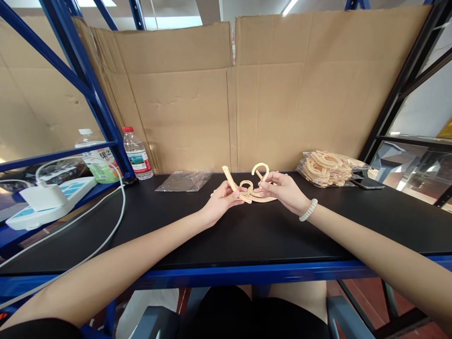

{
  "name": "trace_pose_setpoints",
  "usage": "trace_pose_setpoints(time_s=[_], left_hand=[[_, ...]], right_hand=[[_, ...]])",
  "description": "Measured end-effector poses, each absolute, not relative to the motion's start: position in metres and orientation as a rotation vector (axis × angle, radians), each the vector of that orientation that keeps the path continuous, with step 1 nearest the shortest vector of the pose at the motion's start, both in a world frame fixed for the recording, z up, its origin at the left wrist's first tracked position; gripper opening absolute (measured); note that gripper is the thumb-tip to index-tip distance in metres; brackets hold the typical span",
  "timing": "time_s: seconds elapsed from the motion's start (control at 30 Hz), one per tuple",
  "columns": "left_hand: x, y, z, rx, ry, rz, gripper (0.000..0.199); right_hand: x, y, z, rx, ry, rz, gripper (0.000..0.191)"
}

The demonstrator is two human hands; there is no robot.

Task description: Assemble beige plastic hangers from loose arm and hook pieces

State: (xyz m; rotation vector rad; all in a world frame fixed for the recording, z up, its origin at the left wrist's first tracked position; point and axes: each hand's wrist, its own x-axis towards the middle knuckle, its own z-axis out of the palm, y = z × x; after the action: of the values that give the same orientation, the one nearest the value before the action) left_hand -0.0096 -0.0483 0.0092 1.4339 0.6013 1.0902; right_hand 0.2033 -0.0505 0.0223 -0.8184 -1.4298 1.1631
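My left hand (218, 203) is closed around a pale beige hanger arm (229, 178), a slim strip that tilts up and to the left. In my right hand (287, 192), thumb and fingers pinch a beige hanger hook (261, 165), its curve standing upright above the fingers. Between and just behind the hands, more beige hanger parts (263, 199) lie low at the black tabletop, one curved like a second hook. Fingers cover parts of the pieces, so I cannot tell whether they are joined. A white beaded bracelet (308, 210) circles my right wrist.
A clear bag of beige hanger parts (326, 169) lies at the back right beside a phone (367, 182). A flat clear plastic bag (184, 181) lies back left. Bottles, including a red-capped bottle (137, 153), a power strip (52, 205) and white cable (122, 207) occupy the left side.
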Motion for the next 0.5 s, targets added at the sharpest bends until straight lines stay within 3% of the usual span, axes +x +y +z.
trace_pose_setpoints(time_s=[0.5], left_hand=[[-0.009,-0.049,0.007,1.701,0.746,1.098,0.027]], right_hand=[[0.209,-0.041,0.012,-0.846,-1.612,1.34,0.027]])
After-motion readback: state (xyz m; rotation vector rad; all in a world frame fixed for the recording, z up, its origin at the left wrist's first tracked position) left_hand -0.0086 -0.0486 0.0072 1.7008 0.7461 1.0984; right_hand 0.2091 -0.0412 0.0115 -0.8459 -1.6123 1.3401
